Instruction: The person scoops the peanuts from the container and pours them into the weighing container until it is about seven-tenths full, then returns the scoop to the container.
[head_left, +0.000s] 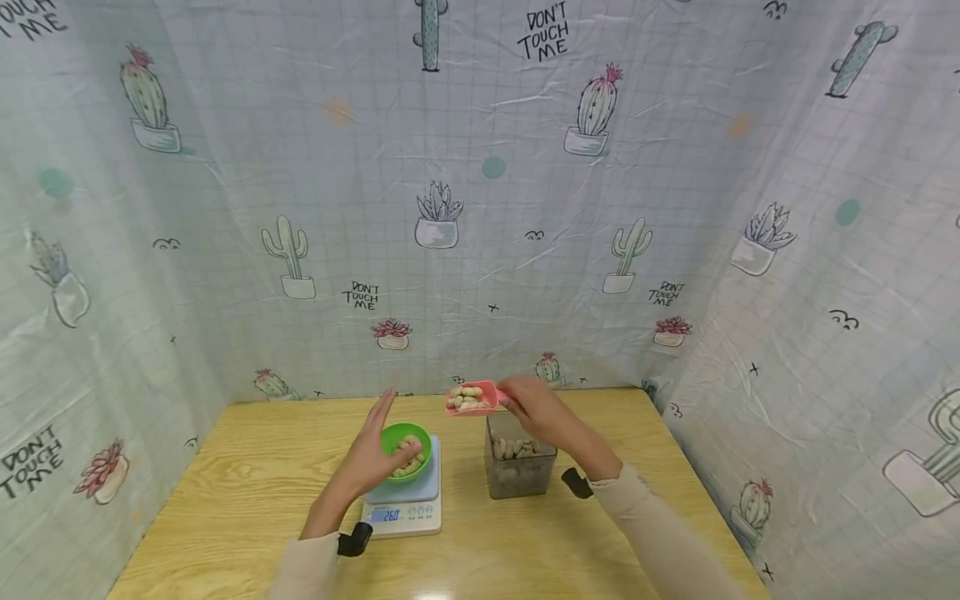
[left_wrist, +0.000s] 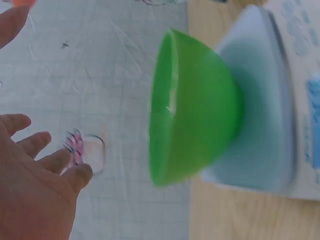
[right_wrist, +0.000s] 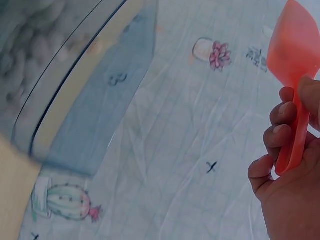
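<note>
In the head view my right hand point(head_left: 536, 408) grips the handle of a pink scoop point(head_left: 487, 397), which carries several peanuts point(head_left: 467, 398) in their shells. The scoop is raised between a green bowl and a clear container. My left hand point(head_left: 369, 457) hovers over the left side of the green bowl point(head_left: 393, 432), its fingers spread and holding nothing. Peanuts lie in that bowl, which stands on a kitchen scale point(head_left: 427, 492). In the left wrist view the fingers point(left_wrist: 55, 160) are apart from the bowl's rim. The right wrist view shows fingers curled round the scoop handle point(right_wrist: 296, 140).
A clear square container point(head_left: 517, 481) with more peanuts stands on the wooden table point(head_left: 247, 492), right of the scale and under the right forearm. The scale's display point(head_left: 390, 516) seems to read 260 or 26.0. A cactus-print curtain point(head_left: 480, 275) hangs behind and at both sides.
</note>
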